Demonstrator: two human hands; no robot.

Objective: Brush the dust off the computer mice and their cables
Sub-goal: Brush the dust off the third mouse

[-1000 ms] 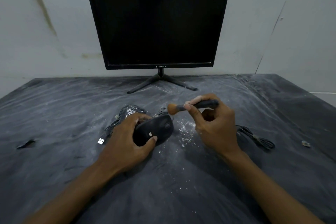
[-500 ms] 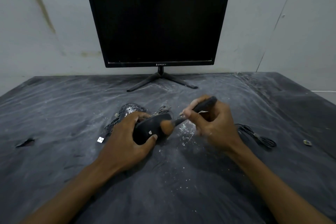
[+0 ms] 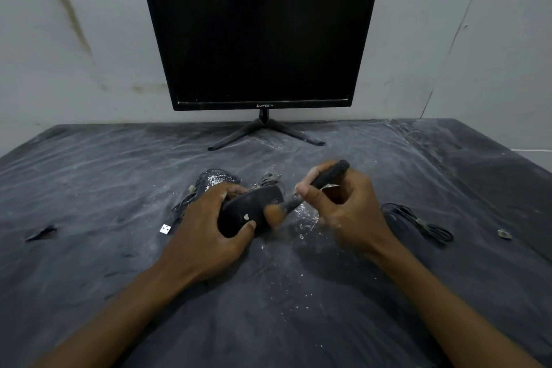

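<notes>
While left hand grips one mouse | right hand holds one brush (second mouse behind).

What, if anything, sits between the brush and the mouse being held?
Nothing visible. The left hand grips the black mouse clear of the cloth; the right hand holds the brush, whose bristles already lie against the mouse's right end. A second, dusty mouse lies behind, out of the path.

Dusty dark table: monitor stand, second mouse, coiled cable, USB plug.
</notes>
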